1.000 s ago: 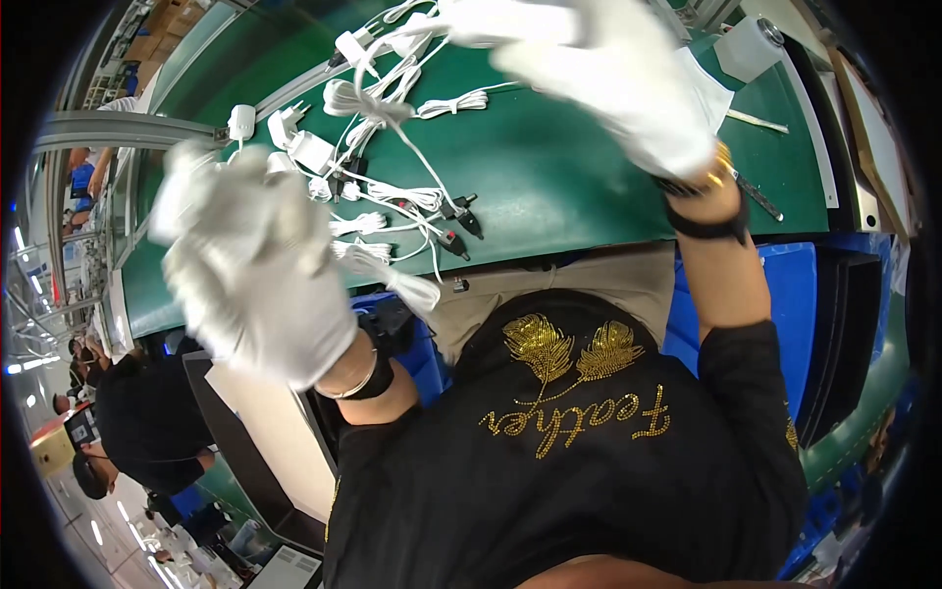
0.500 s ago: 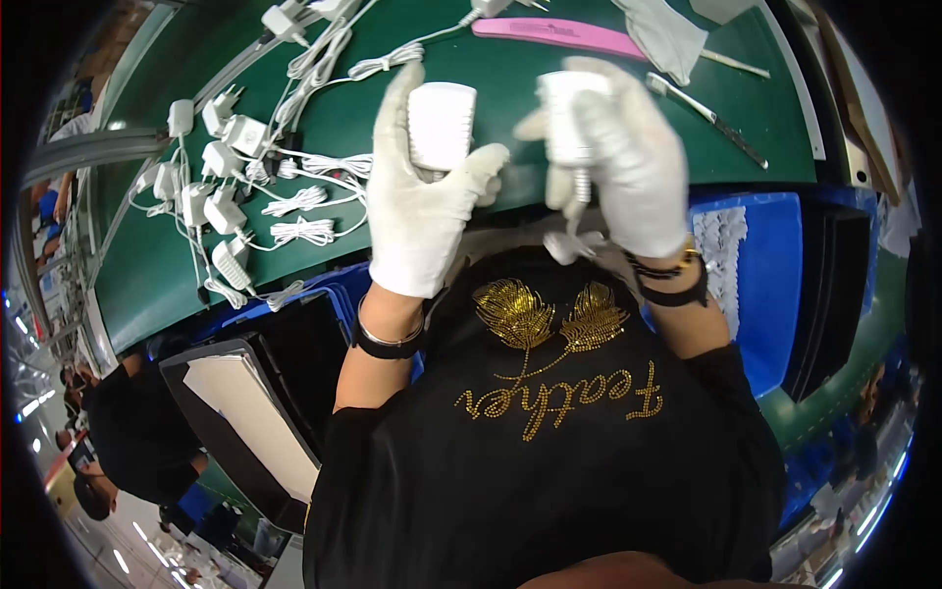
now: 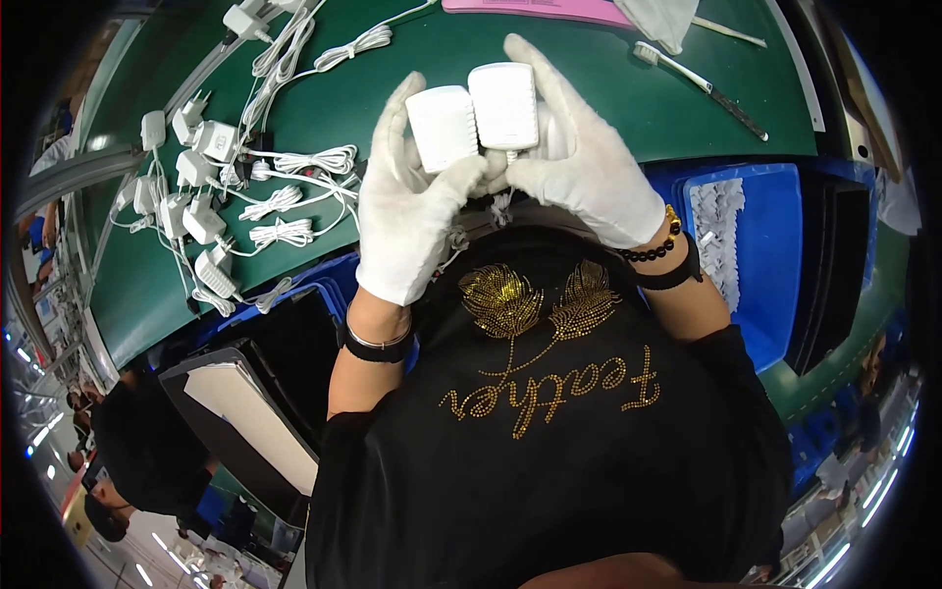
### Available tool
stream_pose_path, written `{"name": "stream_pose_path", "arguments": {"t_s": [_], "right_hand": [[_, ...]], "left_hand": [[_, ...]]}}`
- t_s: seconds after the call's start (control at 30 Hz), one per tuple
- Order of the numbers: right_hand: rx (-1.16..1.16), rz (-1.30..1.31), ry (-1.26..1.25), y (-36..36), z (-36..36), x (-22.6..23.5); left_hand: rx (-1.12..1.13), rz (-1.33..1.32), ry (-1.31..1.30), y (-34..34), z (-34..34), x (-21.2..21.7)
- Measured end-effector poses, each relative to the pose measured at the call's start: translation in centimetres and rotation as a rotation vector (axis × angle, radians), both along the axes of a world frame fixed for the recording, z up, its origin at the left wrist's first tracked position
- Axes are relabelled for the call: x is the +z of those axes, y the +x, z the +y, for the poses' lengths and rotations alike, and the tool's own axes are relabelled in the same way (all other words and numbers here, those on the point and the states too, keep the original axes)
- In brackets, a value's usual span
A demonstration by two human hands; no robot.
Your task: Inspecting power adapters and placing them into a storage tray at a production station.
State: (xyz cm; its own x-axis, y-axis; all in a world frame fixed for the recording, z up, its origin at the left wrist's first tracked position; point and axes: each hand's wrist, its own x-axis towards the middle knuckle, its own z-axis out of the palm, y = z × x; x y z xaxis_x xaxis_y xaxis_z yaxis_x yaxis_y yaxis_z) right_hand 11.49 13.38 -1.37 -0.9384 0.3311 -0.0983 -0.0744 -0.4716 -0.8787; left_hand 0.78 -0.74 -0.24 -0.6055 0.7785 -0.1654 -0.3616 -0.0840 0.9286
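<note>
Both my hands wear white gloves and are held close together over the front edge of the green table [image 3: 412, 49]. My left hand [image 3: 412, 211] is closed around a white power adapter [image 3: 442, 128]. In my right hand [image 3: 589, 182] is a second white power adapter [image 3: 503, 106], gripped at its side and lower end. The two adapters stand side by side, their ribbed edges touching or nearly so. A white cord [image 3: 501, 208] hangs below the right one, in front of my black shirt. The plug ends of both are out of sight.
Several white adapters [image 3: 203, 218] with bundled cords [image 3: 280, 233] lie at the table's left. Beyond are a pink strip [image 3: 540, 8], a white cloth [image 3: 659, 20] and a toothbrush [image 3: 702, 86]. A blue bin [image 3: 765, 265] with white pieces stands right, a black folder [image 3: 245, 412] with papers left.
My right hand has moved left with its adapter, turned its back outward, and brought the adapter next to the one in my left hand. The view has shifted slightly.
</note>
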Motion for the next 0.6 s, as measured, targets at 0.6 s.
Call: {"name": "stream_pose_path", "arguments": {"t_s": [0.6], "right_hand": [[-0.074, 0.088, -0.021, 0.8, -0.1, -0.2]], "left_hand": [[0.048, -0.035, 0.135, 1.3, -0.7, -2.0]]}}
